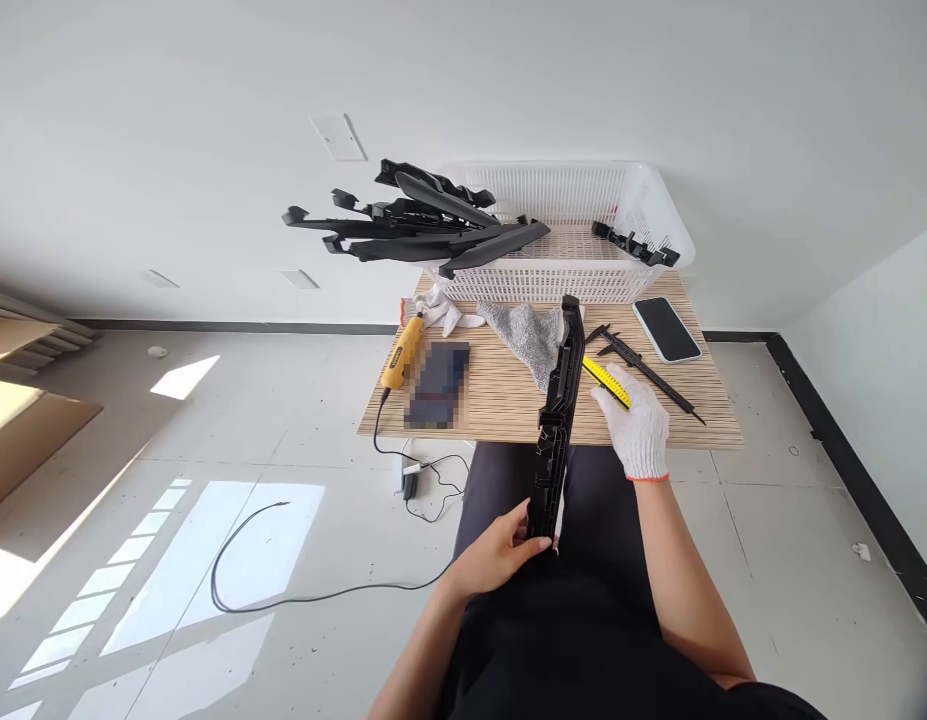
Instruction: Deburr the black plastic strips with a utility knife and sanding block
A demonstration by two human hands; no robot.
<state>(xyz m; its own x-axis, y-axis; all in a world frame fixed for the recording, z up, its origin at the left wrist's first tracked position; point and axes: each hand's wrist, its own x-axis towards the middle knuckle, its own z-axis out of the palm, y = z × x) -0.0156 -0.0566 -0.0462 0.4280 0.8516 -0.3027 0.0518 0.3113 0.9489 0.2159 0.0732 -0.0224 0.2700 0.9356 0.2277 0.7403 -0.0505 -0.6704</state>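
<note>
My bare left hand [500,548] grips the lower end of a long black plastic trim piece [557,430], its ribbed side facing me. The piece stands up at a slant over my lap, and its curved top reaches above the table. My right hand [634,420], in a white knit glove with an orange cuff, is closed around a yellow utility knife [605,382]. The knife's front end points toward the trim piece; its blade cannot be made out. Behind the piece lies a grey cloth [524,332]. A black caliper [650,374] rests just beyond my right hand.
A white plastic basket [538,282] at the table's back holds several black trim pieces [433,225], some jutting out left. On the table [500,400] are a phone [667,330], a yellow corded tool [401,352], a white glove [446,310] and a blurred dark item [437,385]. Cables [320,600] cross the floor.
</note>
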